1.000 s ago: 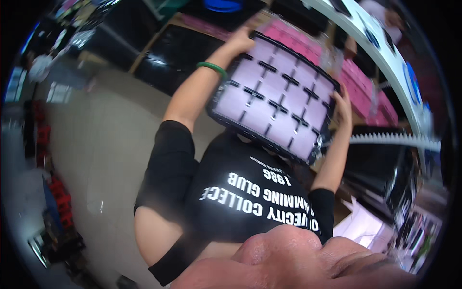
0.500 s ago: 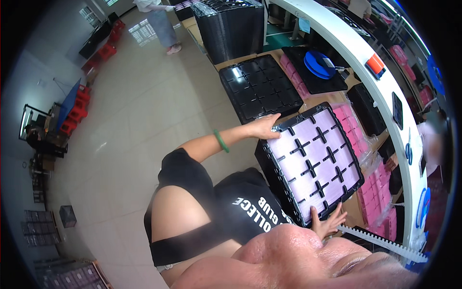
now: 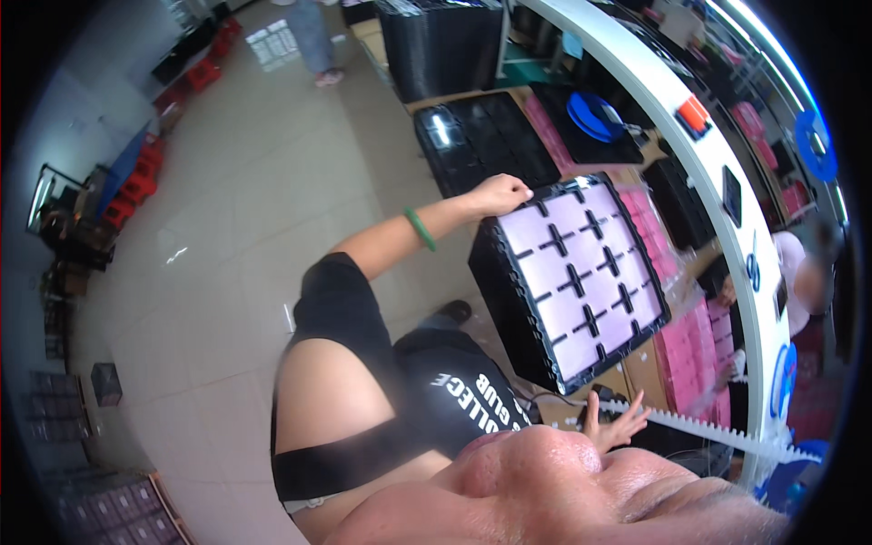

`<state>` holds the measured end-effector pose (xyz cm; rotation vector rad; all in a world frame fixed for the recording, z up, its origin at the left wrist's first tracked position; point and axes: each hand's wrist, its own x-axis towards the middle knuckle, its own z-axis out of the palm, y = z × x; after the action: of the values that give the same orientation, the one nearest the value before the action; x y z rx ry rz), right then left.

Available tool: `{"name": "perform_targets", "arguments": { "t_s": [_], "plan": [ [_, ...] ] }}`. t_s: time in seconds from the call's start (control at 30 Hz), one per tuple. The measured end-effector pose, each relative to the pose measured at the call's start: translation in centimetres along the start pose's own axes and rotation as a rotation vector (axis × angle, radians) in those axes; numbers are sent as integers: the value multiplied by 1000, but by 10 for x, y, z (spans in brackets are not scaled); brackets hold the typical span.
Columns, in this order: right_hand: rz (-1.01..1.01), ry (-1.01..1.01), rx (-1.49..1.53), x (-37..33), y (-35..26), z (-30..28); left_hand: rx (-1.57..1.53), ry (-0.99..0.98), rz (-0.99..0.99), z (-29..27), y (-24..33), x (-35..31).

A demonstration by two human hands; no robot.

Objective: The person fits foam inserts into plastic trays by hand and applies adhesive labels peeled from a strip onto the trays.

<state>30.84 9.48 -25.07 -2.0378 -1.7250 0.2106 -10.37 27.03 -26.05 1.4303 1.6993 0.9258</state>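
While against left fingers (image 3: 511,186), black tray (image 3: 523,289)

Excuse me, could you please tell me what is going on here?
A person is handling a deep black tray with pale lavender panels across its top. Their left hand grips its upper edge, while their right hand is open, fingers spread, near its lower corner and apparently not touching it. Beyond the left hand lies another black tray, with a blue reel farther right. Pink trays lie to the right.
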Motion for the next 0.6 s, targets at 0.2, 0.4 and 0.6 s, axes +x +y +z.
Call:
{"name": "perform_targets", "arguments": {
  "t_s": [0.2, 0.4, 0.6],
  "plan": [
    [-8, -10, 27, -21, -3, 0, -794, -160, -288, -33, 29, -10],
    [86, 14, 9, -29, -9, -13, -652, -100, 231, -95, 143, -34],
    [91, 18, -14, -15, -24, 4, -238, 174, 663, -230, 206, -117]
  ]
}}
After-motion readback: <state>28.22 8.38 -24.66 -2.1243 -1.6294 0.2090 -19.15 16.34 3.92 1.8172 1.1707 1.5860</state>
